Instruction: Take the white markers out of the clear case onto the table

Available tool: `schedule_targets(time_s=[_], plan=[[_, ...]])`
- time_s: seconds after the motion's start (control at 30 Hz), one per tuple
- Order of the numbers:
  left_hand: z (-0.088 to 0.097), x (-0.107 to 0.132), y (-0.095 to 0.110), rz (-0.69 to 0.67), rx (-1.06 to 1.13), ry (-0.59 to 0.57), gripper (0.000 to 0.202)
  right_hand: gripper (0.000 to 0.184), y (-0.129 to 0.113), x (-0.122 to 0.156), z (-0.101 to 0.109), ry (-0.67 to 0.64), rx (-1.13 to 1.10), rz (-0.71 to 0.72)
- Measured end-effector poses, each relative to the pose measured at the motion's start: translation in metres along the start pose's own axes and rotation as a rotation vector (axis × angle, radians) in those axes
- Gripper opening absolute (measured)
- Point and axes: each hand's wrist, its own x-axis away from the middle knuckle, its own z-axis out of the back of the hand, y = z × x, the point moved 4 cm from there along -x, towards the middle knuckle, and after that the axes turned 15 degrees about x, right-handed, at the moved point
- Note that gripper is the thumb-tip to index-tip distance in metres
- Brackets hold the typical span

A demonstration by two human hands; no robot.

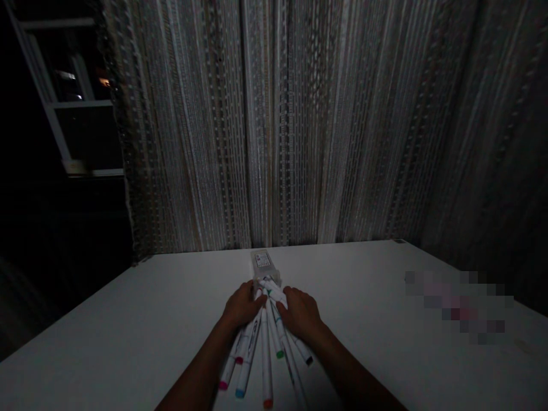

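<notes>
Several white marker pens [265, 348] with coloured end caps lie fanned out on a white table [149, 319], their far ends gathered at a small clear box [262, 264]. My left hand [242, 306] rests on the left side of the bundle, fingers curled over the pens. My right hand [301, 313] lies on the right side, fingers bent over the pens near the box's mouth. Both hands press the pens together from either side. The caps nearest me are pink, blue, orange, green and black.
A striped curtain [299, 125] hangs right behind the table's far edge. A dark window with a white frame [64, 103] is at the upper left. A blurred patch [458, 305] sits on the table's right part. The room is dim.
</notes>
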Motion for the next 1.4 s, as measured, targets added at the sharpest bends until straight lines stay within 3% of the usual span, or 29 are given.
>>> schedule_targets(time_s=[1.23,1.4], plan=[[0.0002,-0.0026,-0.0028,-0.027,-0.041,-0.002,0.059,0.034,0.0016,-0.0016,-0.0003,-0.011,-0.03,-0.006],[0.0028,0.0013,-0.0006,-0.019,-0.033,0.075,0.057,0.036,0.0017,-0.0021,-0.0011,0.005,-0.03,-0.001]])
